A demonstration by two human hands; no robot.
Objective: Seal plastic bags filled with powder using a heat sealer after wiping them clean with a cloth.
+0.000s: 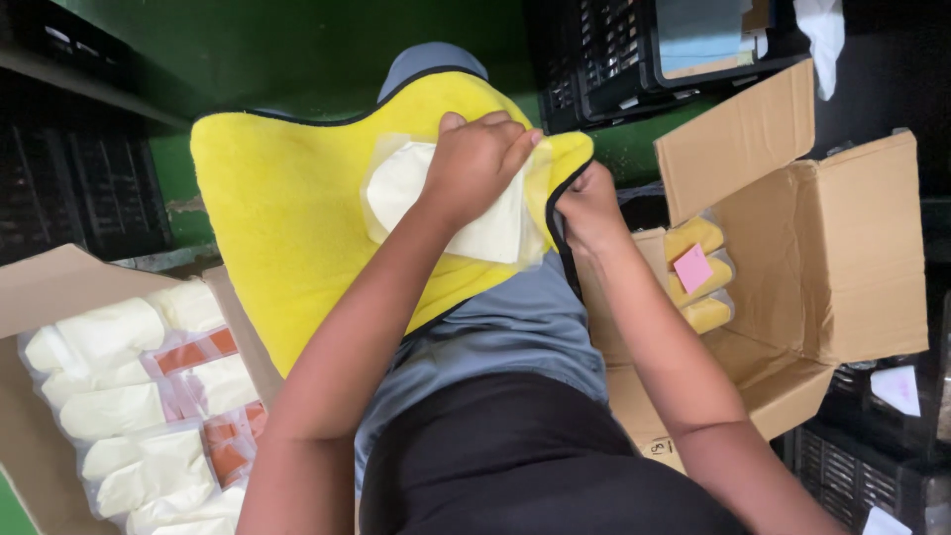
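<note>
I see the left hand (475, 163) lying flat on a clear pouch of pale powder (451, 203), fingers (510, 149) held close together and pressing it onto the yellow cloth (287, 198) draped over my lap. The right hand (589, 208) grips the cloth's black-trimmed right edge, fingers curled shut around it. Left of the cloth, an open cardboard box (40, 287) holds clear pouches of cream powder (109, 337) with orange labels (193, 349). Right of the cloth, a second cardboard box (832, 248) holds yellow pouches (693, 236) under a small pink square note (692, 267). Black crates (604, 50) stand beyond the cloth.
</note>
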